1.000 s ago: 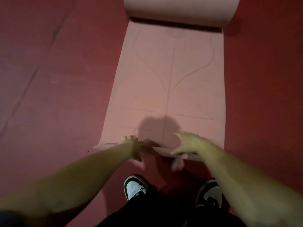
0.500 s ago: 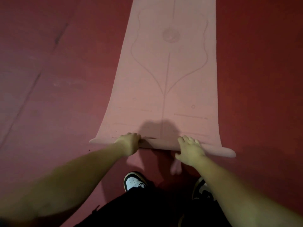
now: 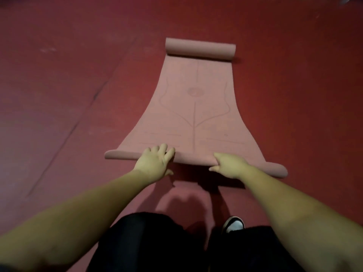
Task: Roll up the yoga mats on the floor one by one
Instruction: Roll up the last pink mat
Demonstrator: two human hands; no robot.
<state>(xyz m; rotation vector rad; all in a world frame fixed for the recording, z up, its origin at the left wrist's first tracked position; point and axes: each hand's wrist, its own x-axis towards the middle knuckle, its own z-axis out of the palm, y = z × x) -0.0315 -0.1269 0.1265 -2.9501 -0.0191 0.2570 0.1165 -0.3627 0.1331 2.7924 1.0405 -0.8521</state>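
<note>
- Pink yoga mat [image 3: 196, 114] is laid lengthwise on the red floor [image 3: 59, 95], stretching away from the person; its near roll [image 3: 192, 160] runs crosswise.
- Left hand [image 3: 154, 163] is pressed on the roll, fingers straight and close together.
- Right hand [image 3: 228, 165] is curled over it, equally near.

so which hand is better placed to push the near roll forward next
Probably the left hand: its fingers lie flat over the near roll. The right hand sits behind it, fingers curled at its edge.

The yoga mat [image 3: 196, 114] looks matt, smooth and rubbery; the floor [image 3: 78, 75] dull red.
</note>
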